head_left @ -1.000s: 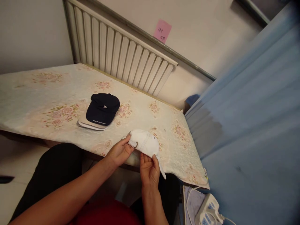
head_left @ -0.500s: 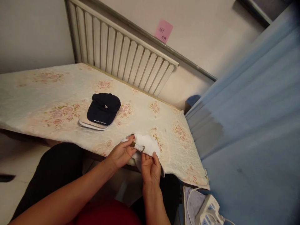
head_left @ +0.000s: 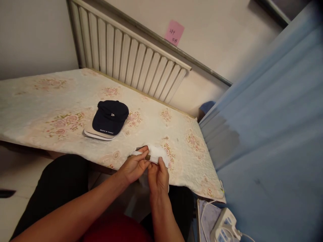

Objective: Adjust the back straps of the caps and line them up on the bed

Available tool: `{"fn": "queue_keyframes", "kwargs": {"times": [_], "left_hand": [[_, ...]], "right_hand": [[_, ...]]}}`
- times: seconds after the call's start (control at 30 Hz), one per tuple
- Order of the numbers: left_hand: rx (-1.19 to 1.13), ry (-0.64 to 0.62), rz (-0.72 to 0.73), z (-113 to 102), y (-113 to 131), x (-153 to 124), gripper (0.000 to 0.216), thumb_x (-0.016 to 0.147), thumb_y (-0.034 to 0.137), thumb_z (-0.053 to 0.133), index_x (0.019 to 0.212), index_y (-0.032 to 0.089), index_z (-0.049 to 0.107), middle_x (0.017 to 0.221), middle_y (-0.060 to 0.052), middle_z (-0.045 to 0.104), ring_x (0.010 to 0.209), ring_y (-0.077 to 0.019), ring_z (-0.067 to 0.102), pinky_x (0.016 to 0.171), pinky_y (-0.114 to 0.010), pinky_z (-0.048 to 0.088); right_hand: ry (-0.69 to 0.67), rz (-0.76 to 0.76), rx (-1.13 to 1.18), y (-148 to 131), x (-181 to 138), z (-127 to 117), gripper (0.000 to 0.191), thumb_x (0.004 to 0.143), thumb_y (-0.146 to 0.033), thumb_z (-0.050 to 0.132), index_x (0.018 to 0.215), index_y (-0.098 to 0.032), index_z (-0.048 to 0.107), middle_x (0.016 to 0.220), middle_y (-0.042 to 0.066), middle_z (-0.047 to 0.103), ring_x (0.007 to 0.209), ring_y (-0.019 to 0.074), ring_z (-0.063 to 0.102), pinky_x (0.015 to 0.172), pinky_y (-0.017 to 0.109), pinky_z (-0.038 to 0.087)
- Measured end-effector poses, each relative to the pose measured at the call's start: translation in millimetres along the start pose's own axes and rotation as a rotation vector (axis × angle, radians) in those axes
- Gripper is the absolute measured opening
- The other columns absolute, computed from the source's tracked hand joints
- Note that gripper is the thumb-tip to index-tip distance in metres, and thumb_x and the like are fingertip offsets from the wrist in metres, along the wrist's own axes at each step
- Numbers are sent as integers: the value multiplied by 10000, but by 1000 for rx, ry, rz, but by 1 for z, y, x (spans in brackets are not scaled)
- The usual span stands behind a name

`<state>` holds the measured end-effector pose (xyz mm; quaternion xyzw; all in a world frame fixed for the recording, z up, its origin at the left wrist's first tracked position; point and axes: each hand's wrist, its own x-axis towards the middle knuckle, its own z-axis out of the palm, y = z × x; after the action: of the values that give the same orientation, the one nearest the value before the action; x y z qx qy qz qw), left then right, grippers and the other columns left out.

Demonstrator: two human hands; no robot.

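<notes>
White fabric baseball cap in both hands, back strap turned to the wearer, at the near edge of the pale quilted cloth with pink flowers; can't tell if cap touches cloth. Left hand pinches the strap between thumb and fingers, just beside its small brown tab. Right hand grasps the cap's rear edge by the strap's other end, thumb on top. Hands close together. Brim mostly hidden behind right hand.

Navy baseball cap with white lettering lies left of and beyond the hands, on top of a beige brim and a white brim. White power strip lower right, beside blue curtain.
</notes>
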<state>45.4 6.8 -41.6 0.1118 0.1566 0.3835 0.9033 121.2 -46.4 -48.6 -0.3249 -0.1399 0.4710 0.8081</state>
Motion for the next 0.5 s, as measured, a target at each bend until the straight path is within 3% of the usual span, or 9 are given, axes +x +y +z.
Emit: {"fn": "queue_keyframes", "kwargs": {"times": [0.1, 0.2, 0.3, 0.5], "left_hand": [[-31, 33, -5, -7, 3, 0, 257, 871, 21, 444, 1041, 149, 589, 960, -64, 689, 892, -134, 681, 836, -235, 538], [-112, 60, -31, -12, 7, -1, 234, 927, 160, 428, 1112, 105, 560, 1081, -135, 671, 1039, -197, 647, 915, -320, 525], [-197, 97, -73, -15, 10, -1, 326, 938, 297, 429, 1142, 65, 534, 1074, -185, 671, 1071, -247, 634, 908, -370, 536], [-274, 101, -86, -16, 10, 5, 350, 937, 236, 407, 1225, 50, 476, 1113, -211, 658, 1101, -274, 616, 884, -401, 552]], "right_hand": [[43, 42, 50, -5, 4, 0, 379, 815, -248, 565, 1175, -130, 570, 1113, 99, 694, 1077, 201, 632, 1078, 420, 374], [61, 68, 96, -11, 7, -2, 336, 819, -228, 547, 1136, -121, 582, 1108, 106, 695, 1091, 191, 625, 1088, 394, 365], [65, 70, 108, -17, 7, -6, 315, 825, -226, 531, 1121, -132, 583, 1140, 110, 681, 1128, 192, 604, 1091, 409, 362], [51, 67, 141, -27, 4, -11, 305, 844, -219, 511, 1132, -148, 583, 1177, 99, 666, 1196, 203, 555, 1085, 465, 366]]}}
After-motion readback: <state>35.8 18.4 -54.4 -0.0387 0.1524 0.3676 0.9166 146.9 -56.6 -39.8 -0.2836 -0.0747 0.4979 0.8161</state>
